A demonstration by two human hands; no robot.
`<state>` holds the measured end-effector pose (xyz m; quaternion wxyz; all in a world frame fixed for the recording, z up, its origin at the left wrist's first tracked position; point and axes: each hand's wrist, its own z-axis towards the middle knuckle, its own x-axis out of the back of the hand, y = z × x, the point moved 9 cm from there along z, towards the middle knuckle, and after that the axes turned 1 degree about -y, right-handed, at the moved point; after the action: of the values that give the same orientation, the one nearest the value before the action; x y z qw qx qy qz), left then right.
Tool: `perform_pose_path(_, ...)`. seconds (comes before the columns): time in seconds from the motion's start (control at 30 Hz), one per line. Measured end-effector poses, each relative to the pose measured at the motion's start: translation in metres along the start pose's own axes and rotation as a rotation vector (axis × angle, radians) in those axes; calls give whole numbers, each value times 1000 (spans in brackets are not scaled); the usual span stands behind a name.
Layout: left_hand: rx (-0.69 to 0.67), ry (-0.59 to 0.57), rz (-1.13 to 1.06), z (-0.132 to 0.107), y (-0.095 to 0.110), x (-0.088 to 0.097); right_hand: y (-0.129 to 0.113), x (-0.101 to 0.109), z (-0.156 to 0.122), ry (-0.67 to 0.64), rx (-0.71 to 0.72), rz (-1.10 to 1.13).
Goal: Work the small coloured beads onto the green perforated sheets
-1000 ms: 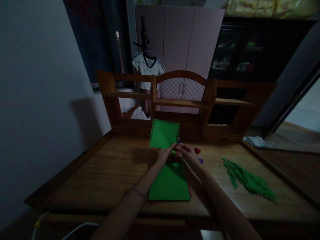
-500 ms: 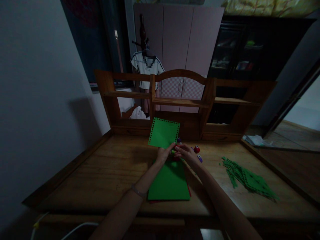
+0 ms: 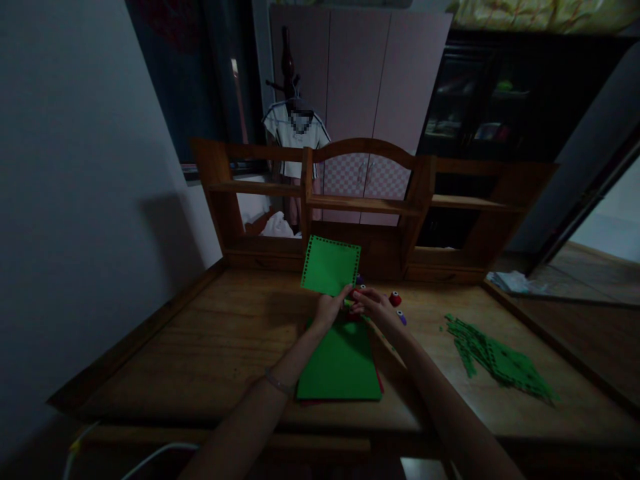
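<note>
A green paper sheet [image 3: 330, 265] with punched holes along its edges stands tilted up over the desk. My left hand [image 3: 330, 308] pinches its lower edge. My right hand [image 3: 373, 307] is closed on a small red punch at the same edge; the punch is mostly hidden by the fingers. Under both hands lies a stack of green sheets [image 3: 340, 363] with a red sheet showing at its edge.
Small red [image 3: 395, 298] and purple [image 3: 401, 318] punches sit just right of my hands. A pile of green paper strips [image 3: 500, 363] lies at the right of the wooden desk [image 3: 200, 347]. A wooden shelf unit [image 3: 365, 200] stands along the back.
The held sheet has shifted slightly; my hands stay at its lower edge. Otherwise nothing has moved.
</note>
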<state>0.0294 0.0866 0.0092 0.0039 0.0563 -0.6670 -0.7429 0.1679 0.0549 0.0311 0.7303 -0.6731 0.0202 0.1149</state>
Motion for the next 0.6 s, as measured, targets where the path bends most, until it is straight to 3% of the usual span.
perform_pose_path(0.13,-42,12,11,-2,6,1,-3,0,-1,6,1,-13)
perform_pose_path(0.37,51,-85,27,-9,2,-7,4,4,2,-9,-29,54)
perform_pose_path(0.6,86,-55,-11,-17,13,-5,4,2,0,-41,-46,98)
